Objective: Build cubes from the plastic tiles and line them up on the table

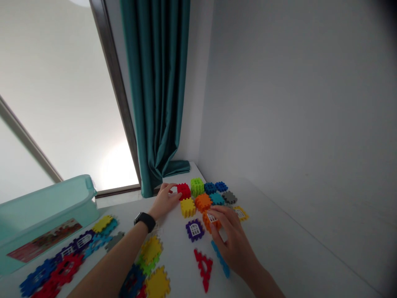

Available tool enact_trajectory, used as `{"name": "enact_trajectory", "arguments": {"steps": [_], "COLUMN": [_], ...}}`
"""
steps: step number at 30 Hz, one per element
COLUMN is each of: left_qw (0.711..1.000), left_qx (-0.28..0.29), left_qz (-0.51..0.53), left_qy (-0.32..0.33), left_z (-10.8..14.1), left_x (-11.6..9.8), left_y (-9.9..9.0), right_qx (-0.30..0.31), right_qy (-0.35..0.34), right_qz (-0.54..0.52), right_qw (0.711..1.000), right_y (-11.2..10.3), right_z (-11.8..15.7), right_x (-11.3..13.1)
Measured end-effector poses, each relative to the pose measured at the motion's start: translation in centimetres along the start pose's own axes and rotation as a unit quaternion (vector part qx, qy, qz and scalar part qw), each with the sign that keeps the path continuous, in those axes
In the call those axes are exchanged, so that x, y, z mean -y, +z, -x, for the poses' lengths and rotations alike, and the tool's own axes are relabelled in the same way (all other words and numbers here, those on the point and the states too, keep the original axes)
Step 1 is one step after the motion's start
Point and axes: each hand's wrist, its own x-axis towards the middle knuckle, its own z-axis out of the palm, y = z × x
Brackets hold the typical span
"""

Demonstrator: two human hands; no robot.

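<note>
My left hand (pixel 166 201), with a black watch on the wrist, has its thumb and fingers closed at the left side of a stack of red interlocking tiles (pixel 184 191). Just in front of that stack stand yellow tiles (pixel 187 207). Thumb and fingers of my right hand (pixel 229 238) close around orange window tiles (pixel 207 222), partly hidden by the hand. Behind them lies another orange stack (pixel 204 202). A purple window tile (pixel 195 230) rests left of the right hand, and a blue strip (pixel 221 260) lies under its near side.
Lime (pixel 197 187), dark blue (pixel 210 188), teal (pixel 217 199) and grey tiles (pixel 230 197) sit farther back. A red triangular piece (pixel 204 269) lies in front. Loose tiles (pixel 66 267) spread beside a mint plastic bin (pixel 49 207) at left. A green curtain (pixel 156 95) hangs behind the table.
</note>
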Motion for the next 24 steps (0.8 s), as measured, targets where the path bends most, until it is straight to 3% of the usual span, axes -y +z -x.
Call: {"name": "enact_trajectory", "arguments": {"steps": [24], "left_qw": [1.0], "left_qx": [0.009], "left_qz": [-0.004], "left_qy": [0.013], "left_z": [-0.12], "left_x": [0.52], "left_y": [0.35], "right_qx": [0.003], "right_qy": [0.008], "right_qz": [0.002], "right_qw": [1.0], "right_y": [-0.04], "right_z": [-0.08], "right_x": [0.31]}}
